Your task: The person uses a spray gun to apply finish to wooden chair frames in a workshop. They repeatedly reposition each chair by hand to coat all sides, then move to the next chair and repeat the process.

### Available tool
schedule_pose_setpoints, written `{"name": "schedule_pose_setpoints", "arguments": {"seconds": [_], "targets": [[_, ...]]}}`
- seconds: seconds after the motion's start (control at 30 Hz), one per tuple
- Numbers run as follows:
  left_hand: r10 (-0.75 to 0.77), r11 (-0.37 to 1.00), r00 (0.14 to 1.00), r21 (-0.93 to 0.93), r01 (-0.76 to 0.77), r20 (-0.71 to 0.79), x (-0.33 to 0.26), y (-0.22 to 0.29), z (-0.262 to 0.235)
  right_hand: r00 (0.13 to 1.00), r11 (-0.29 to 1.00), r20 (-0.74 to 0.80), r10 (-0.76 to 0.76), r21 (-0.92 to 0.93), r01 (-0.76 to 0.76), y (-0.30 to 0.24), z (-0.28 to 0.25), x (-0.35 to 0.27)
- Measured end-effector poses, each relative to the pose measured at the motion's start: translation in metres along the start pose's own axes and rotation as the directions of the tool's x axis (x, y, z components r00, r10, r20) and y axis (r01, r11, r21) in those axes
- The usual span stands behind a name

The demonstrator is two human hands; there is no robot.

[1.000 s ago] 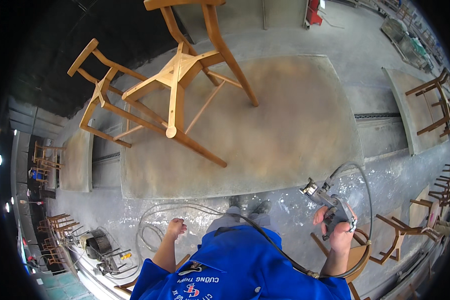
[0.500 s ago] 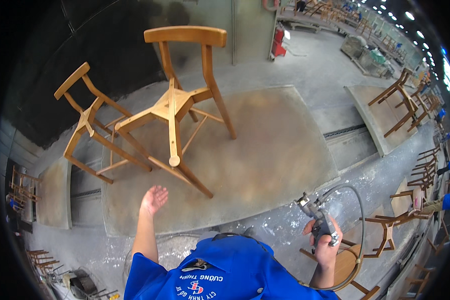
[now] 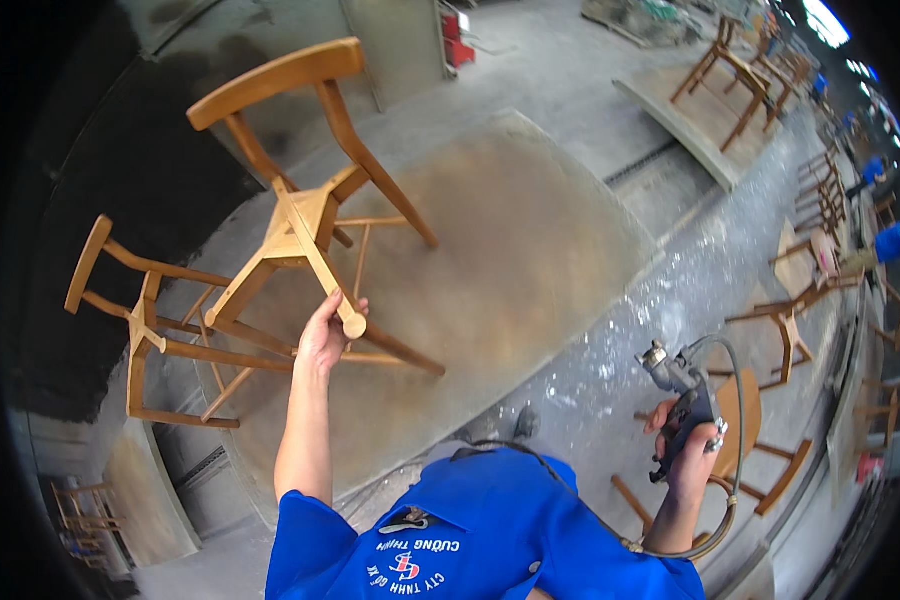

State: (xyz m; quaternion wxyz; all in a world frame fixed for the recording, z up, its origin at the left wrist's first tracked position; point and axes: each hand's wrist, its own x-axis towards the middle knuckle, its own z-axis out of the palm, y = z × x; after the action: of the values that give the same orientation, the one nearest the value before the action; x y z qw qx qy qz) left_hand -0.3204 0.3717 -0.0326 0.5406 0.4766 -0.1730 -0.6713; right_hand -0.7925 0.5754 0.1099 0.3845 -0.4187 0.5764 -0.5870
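Note:
In front of me stands a wooden chair frame (image 3: 305, 215) with a curved backrest and no seat panel, on a flat, stained board (image 3: 530, 240). My left hand (image 3: 322, 335) is closed round the crossing seat bar near its rounded front end. Out to the right, well away from the chair, my right hand (image 3: 690, 465) grips a grey metal spray gun (image 3: 692, 385). A hose (image 3: 736, 430) loops from the gun back toward my body. A second, similar chair frame (image 3: 138, 325) stands at the left, beside the first.
A chair with a round-edged seat (image 3: 738, 425) stands just behind the spray gun. Further right are several chairs and a person in a blue top (image 3: 894, 242). Another board (image 3: 675, 125) bearing chairs lies at the far right. A dark wall (image 3: 100, 180) rises at the left.
My left hand has reached forward from open air and taken hold of the chair's seat bar. The view has turned, and the spray gun is still in my right hand.

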Motion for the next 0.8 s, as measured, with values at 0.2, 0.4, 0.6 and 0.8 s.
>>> {"name": "schedule_pose_setpoints", "arguments": {"seconds": [0.2, 0.4, 0.6, 0.8], "targets": [[-0.079, 0.992, 0.997, 0.097, 0.079, -0.001, 0.03, -0.021, 0.054, 0.982, 0.987, -0.105, 0.157, 0.038, -0.153, 0.003, -0.003, -0.035], [-0.244, 0.72, 0.97, 0.666, 0.194, -0.018, 0.079, 0.01, 0.154, 0.996, 0.997, -0.053, 0.078, -0.005, -0.079, -0.016, -0.016, -0.051], [0.599, 0.406, 0.769, 0.743, -0.532, 0.223, 0.011, 0.122, 0.118, 0.999, 0.999, -0.014, 0.04, 0.003, -0.04, -0.017, -0.042, -0.075], [0.441, 0.251, 0.889, 0.968, 0.012, -0.126, 0.023, 0.131, -0.002, 0.905, 0.859, -0.123, 0.406, -0.285, -0.425, 0.04, -0.057, -0.083]]}}
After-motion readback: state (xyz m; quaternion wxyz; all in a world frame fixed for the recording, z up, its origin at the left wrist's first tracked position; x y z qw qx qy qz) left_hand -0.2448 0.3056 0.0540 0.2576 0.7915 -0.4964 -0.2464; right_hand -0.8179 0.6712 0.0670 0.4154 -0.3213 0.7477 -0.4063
